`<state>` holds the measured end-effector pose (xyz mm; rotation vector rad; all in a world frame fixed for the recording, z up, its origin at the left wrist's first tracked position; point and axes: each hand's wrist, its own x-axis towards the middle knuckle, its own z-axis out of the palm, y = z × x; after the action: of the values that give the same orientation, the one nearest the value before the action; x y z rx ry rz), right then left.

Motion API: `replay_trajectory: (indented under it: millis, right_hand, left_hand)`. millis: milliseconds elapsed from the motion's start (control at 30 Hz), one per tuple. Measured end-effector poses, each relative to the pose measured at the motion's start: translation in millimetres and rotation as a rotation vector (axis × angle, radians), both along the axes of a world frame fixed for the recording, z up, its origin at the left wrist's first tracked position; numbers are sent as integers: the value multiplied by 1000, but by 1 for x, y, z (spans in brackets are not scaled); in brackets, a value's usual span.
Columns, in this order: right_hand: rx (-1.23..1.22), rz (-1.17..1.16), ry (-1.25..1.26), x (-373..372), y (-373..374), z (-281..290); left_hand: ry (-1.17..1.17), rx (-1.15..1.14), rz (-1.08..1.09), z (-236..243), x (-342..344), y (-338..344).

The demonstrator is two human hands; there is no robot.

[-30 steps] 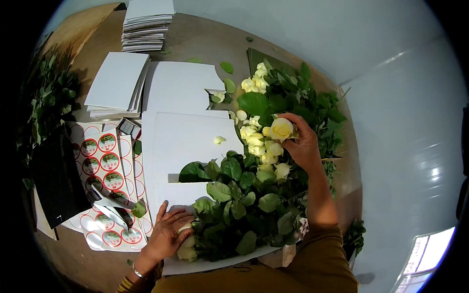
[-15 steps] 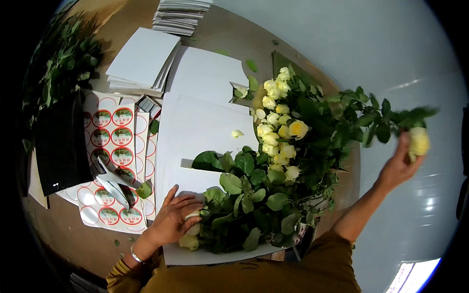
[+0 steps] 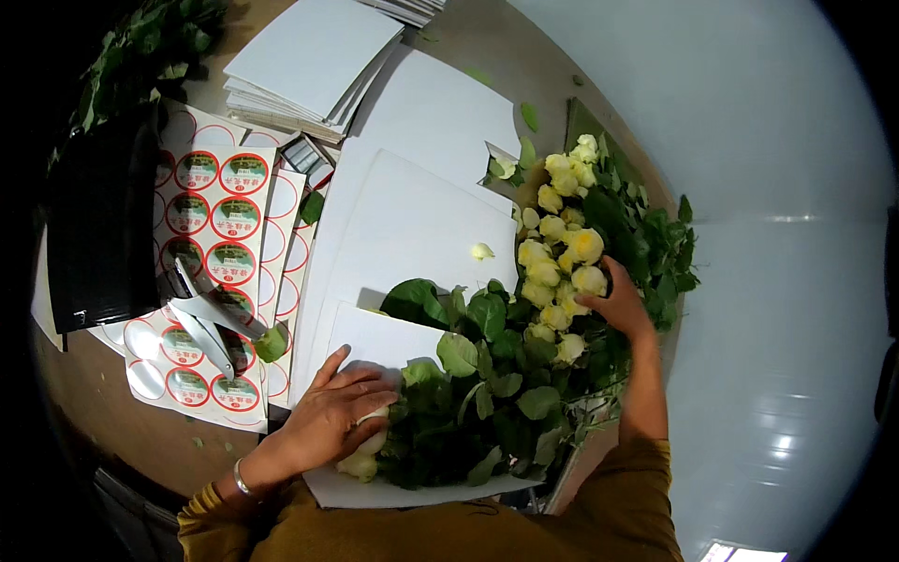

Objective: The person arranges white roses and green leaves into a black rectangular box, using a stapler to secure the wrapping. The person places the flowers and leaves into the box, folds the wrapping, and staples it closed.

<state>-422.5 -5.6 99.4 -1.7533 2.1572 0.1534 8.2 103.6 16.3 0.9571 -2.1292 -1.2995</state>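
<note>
My left hand curls over pale cream rose heads at the near left end of a leafy rose bunch. That bunch lies on white cardboard, and the fingers partly cover its blooms. On the right, my right hand has its fingers closed around a pale yellow rose at the edge of a second group of yellow roses. The stem of the held rose is lost among the leaves. One small loose bloom or petal rests on the cardboard.
At the left are sheets of round red-rimmed stickers with a white stapler on top. Beside them sit a small box of staples and a black sheet. Stacked white cards stand behind. A pale wall bounds the right.
My right hand has brought a rose from the far right in to the yellow rose group. My left hand stays on the near bunch. The whole view has shifted slightly.
</note>
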Motion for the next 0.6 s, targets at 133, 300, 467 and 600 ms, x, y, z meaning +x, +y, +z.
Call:
replay_trajectory:
  millis: [133, 300, 467, 600]
  right_hand:
    - [-124, -15, -211, -26, -57, 34]
    - [-113, 115, -11, -53, -150, -31]
    - [-36, 139, 223, -37, -161, -89]
    - [62, 92, 192, -36, -141, -67]
  left_hand:
    - [6, 78, 10, -3, 0, 2]
    - [-38, 26, -8, 1, 1, -4]
    - [-60, 63, -16, 1, 0, -5]
    - [-55, 95, -16, -2, -1, -4]
